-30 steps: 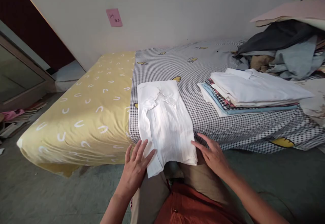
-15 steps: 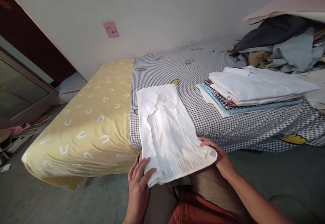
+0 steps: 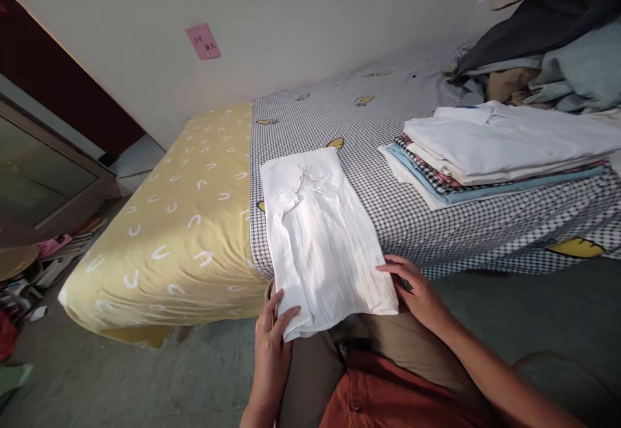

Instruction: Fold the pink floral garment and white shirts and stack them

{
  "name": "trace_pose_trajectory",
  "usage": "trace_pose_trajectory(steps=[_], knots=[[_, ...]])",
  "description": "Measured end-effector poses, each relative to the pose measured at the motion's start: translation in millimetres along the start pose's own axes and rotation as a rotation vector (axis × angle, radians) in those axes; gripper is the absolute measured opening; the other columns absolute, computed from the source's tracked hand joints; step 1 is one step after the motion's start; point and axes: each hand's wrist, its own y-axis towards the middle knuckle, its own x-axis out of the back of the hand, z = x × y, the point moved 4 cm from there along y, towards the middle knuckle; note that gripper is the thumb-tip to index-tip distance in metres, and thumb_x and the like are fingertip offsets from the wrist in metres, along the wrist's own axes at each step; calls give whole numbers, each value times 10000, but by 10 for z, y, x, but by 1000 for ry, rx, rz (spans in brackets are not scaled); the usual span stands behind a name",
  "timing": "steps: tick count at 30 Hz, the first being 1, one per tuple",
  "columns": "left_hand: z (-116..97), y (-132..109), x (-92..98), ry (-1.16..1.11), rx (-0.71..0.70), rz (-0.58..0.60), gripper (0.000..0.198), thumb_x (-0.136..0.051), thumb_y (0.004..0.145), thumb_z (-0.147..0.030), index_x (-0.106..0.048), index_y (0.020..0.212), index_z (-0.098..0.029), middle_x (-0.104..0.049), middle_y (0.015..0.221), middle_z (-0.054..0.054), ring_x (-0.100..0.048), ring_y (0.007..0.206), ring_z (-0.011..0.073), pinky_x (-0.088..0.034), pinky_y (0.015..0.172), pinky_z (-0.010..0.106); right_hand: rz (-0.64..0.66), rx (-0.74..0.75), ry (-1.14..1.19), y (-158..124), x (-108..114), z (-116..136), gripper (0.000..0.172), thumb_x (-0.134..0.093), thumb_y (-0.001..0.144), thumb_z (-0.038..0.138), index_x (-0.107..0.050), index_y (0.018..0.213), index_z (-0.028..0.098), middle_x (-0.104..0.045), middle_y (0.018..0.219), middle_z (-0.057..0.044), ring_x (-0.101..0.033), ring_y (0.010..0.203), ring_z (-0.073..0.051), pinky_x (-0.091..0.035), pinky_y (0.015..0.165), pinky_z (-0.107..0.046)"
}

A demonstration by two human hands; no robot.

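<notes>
A white garment [image 3: 325, 240] lies partly folded on the checked bed cover, its near end hanging over the bed's edge onto my lap. My left hand [image 3: 274, 334] has its near left corner between thumb and fingers. At the near right side, my right hand [image 3: 412, 289] holds the garment's edge, thumb beneath and fingertips on top. Creases and a gathered part show near the garment's far end.
A stack of folded clothes [image 3: 504, 143] with a white shirt on top lies to the right on the checked cover [image 3: 402, 227]. Behind it is a loose pile of clothes [image 3: 577, 59]. A yellow cover [image 3: 194, 221] spreads at left. A pink note [image 3: 203, 41] is on the wall.
The garment's near right corner, earlier curled up over my right hand, now lies flatter and points down. The view has shifted slightly.
</notes>
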Motion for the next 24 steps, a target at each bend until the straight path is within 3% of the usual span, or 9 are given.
trace_pose_trajectory(steps=[4, 8, 12, 15, 20, 24], knots=[[-35, 41, 3, -5, 7, 22, 474, -496, 894, -39, -686, 1230, -314, -449, 1516, 105, -474, 1416, 271, -520, 1080, 477, 3, 44, -77, 19, 0, 37, 421, -514, 959, 205, -640, 1324, 373, -555, 1361, -66, -573, 1264, -247, -511, 1064, -465], [-87, 103, 31, 137, -36, 2, 590, -506, 879, -7, -647, 1311, -384, -379, 1576, 106, -451, 1429, 305, -508, 1060, 509, 46, 95, -187, 88, -13, 123, 522, -464, 938, 108, -639, 1343, 387, -515, 1398, -60, -621, 1142, -222, -549, 1012, -451], [-144, 154, 56, 216, -135, -8, 533, -557, 891, -41, -713, 1203, -444, -384, 1620, 56, -417, 1454, 327, -380, 1144, 574, 75, 157, -312, 178, -42, 209, 499, -447, 900, 51, -760, 1144, 353, -573, 1329, -59, -631, 1049, -228, -569, 934, -451], [-209, 186, 95, 203, -184, -56, 448, -590, 899, -86, -750, 1111, -447, -462, 1589, 15, -383, 1480, 309, -259, 1206, 596, 44, 201, -340, 223, -32, 283, 430, -463, 909, 75, -799, 982, 333, -611, 1303, -58, -614, 1098, -263, -544, 937, -501], [-315, 310, 357, 104, -211, -301, 272, -669, 895, -219, -763, 1079, -395, -523, 1551, 5, -363, 1499, 271, -170, 1256, 535, -80, 226, -229, 310, 140, 475, 307, -497, 989, 289, -801, 999, 336, -465, 1532, -32, -489, 1348, -315, -470, 1062, -555], [-346, 472, 607, 192, -320, -297, 265, -662, 898, -209, -757, 1096, -356, -579, 1502, 32, -337, 1520, 257, -154, 1264, 486, -104, 235, -143, 452, 341, 626, 323, -485, 1004, 355, -803, 960, 324, -352, 1634, 22, -428, 1433, -314, -423, 1144, -525]])
